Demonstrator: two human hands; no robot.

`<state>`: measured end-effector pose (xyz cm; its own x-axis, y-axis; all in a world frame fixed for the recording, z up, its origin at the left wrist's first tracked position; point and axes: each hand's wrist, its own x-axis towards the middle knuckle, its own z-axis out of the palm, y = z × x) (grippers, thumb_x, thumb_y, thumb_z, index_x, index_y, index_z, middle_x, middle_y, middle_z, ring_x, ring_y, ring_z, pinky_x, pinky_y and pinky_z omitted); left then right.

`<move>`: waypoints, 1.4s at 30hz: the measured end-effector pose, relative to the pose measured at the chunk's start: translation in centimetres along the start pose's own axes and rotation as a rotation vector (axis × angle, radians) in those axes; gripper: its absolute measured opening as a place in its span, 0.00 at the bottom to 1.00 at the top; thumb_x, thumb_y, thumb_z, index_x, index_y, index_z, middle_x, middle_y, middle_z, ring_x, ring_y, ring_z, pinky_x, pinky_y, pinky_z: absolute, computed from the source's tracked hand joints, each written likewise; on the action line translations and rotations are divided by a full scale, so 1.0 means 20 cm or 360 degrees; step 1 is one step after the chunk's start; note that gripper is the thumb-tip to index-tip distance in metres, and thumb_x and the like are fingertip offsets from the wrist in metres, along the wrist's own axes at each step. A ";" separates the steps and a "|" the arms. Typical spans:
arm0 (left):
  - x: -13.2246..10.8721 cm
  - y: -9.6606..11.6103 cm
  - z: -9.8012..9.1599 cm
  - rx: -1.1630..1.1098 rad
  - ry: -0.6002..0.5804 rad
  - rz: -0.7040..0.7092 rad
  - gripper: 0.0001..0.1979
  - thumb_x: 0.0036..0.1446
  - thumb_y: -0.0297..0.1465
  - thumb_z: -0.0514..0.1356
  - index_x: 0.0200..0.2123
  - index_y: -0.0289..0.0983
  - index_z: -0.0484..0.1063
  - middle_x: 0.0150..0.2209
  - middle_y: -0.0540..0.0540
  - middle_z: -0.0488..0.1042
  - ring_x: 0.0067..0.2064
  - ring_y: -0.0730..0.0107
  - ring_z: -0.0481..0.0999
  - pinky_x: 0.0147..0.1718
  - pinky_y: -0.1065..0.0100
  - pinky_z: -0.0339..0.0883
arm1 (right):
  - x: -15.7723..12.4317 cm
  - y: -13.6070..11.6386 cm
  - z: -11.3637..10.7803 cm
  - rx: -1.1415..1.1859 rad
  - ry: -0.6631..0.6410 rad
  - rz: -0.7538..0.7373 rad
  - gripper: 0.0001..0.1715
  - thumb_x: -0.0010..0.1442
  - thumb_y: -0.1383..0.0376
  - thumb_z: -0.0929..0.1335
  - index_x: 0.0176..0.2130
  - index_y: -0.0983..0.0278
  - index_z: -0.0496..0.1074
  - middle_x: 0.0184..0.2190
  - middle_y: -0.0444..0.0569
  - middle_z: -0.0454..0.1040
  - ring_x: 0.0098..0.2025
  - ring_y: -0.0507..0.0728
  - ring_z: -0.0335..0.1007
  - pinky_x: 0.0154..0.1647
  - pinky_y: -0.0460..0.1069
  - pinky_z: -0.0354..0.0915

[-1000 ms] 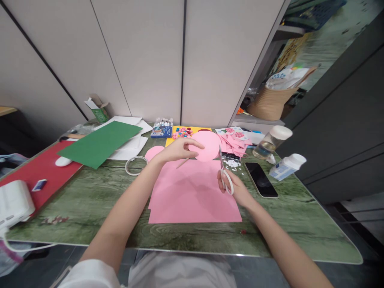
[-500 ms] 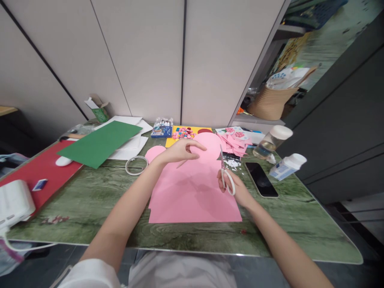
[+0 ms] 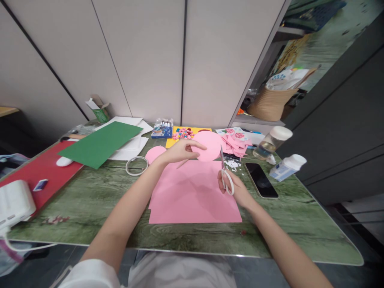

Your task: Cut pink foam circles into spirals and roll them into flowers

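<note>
A large pink paper sheet [image 3: 192, 196] lies flat on the green table [image 3: 90, 200] in front of me. My left hand [image 3: 180, 152] holds up a pink paper circle [image 3: 210, 145] by its left edge, fingers pinched on it. My right hand [image 3: 232, 186] grips white-handled scissors [image 3: 224, 172], their blades pointing up at the circle's right edge. A smaller pink circle [image 3: 154, 153] lies just left of my left wrist.
A tape ring [image 3: 136, 165], green sheet [image 3: 100, 145], red sheet [image 3: 36, 170], white papers and a white device [image 3: 13, 204] lie on the left. A phone [image 3: 261, 179], two bottles [image 3: 271, 142], pink paper scraps [image 3: 235, 144], a marker box [image 3: 162, 129] and pom-poms are at right and back.
The pink circle has shifted slightly in my left hand and the scissors moved a little along its right edge. Otherwise nothing has moved.
</note>
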<state>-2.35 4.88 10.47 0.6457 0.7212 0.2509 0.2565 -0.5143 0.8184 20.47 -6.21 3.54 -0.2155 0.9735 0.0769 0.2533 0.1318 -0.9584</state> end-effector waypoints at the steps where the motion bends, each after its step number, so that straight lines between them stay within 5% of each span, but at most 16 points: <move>1: 0.00 0.01 0.01 -0.0006 0.0013 -0.0022 0.16 0.46 0.28 0.60 0.42 0.38 0.75 0.43 0.45 0.75 0.28 0.80 0.69 0.27 0.76 0.63 | 0.00 0.00 0.00 0.0005 0.0004 0.0007 0.17 0.63 0.52 0.57 0.35 0.62 0.62 0.19 0.41 0.63 0.22 0.50 0.58 0.26 0.47 0.55; 21: 0.01 0.00 0.03 -0.0082 -0.0040 0.0046 0.17 0.46 0.25 0.58 0.42 0.38 0.74 0.45 0.47 0.74 0.24 0.83 0.63 0.24 0.77 0.60 | 0.00 0.00 0.01 0.0048 0.0047 -0.0033 0.17 0.63 0.53 0.56 0.36 0.62 0.62 0.19 0.40 0.62 0.22 0.50 0.58 0.27 0.48 0.54; 28: 0.00 0.02 0.02 -0.0022 0.0009 0.0042 0.16 0.47 0.24 0.55 0.40 0.36 0.75 0.42 0.44 0.76 0.30 0.76 0.69 0.27 0.74 0.62 | 0.00 -0.01 0.01 0.0038 0.0039 -0.0018 0.17 0.63 0.52 0.57 0.35 0.62 0.62 0.19 0.40 0.62 0.22 0.50 0.58 0.26 0.48 0.54; 35: 0.01 0.01 0.04 -0.0109 0.0037 -0.0027 0.20 0.48 0.27 0.57 0.47 0.38 0.72 0.47 0.44 0.73 0.23 0.84 0.61 0.22 0.76 0.59 | 0.01 -0.01 0.00 0.0021 0.0049 -0.0010 0.18 0.62 0.51 0.57 0.34 0.62 0.62 0.18 0.40 0.62 0.21 0.51 0.57 0.25 0.48 0.54; 42: 0.01 0.00 0.05 -0.0090 -0.0021 0.0010 0.20 0.46 0.26 0.59 0.46 0.38 0.72 0.48 0.44 0.72 0.24 0.84 0.63 0.23 0.77 0.60 | 0.00 -0.02 0.01 0.0089 0.0043 -0.0046 0.18 0.63 0.51 0.56 0.35 0.62 0.62 0.19 0.40 0.62 0.22 0.51 0.58 0.27 0.48 0.55</move>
<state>-1.57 4.61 9.97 0.6567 0.7117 0.2494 0.2118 -0.4915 0.8447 20.13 -6.33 3.92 -0.1962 0.9742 0.1114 0.1942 0.1499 -0.9694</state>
